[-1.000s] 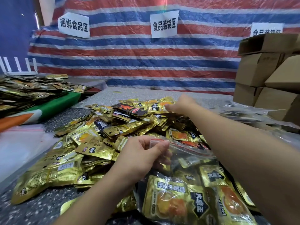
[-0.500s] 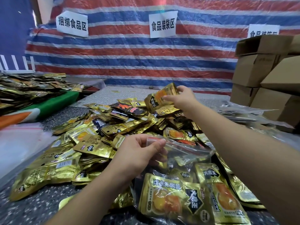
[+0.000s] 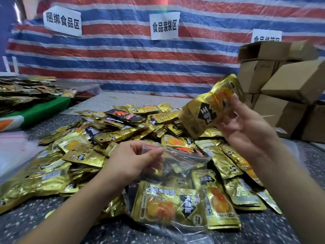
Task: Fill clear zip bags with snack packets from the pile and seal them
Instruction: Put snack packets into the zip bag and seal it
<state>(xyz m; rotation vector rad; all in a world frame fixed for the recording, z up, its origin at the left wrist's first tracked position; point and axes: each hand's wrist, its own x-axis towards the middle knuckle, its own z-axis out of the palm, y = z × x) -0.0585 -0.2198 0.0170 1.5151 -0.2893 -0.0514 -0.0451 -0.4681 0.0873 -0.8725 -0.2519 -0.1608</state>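
speckled surface [image 3: 26, 224] under the packet pile [image 3: 112, 131]; my left hand [image 3: 133, 159] pinches the zip bag [image 3: 175, 191] mouth at centre, my right hand [image 3: 246, 124] grips gold packets [image 3: 211, 110] upper right.

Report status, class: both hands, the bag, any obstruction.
Left hand pinches the clear zip bag's red-striped mouth. Right hand holds gold foil snack packets raised above the pile. Bag unsealed. Nothing blocking.

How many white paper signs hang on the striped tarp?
3: left sign, middle sign, and right sign, partly hidden behind cardboard boxes.
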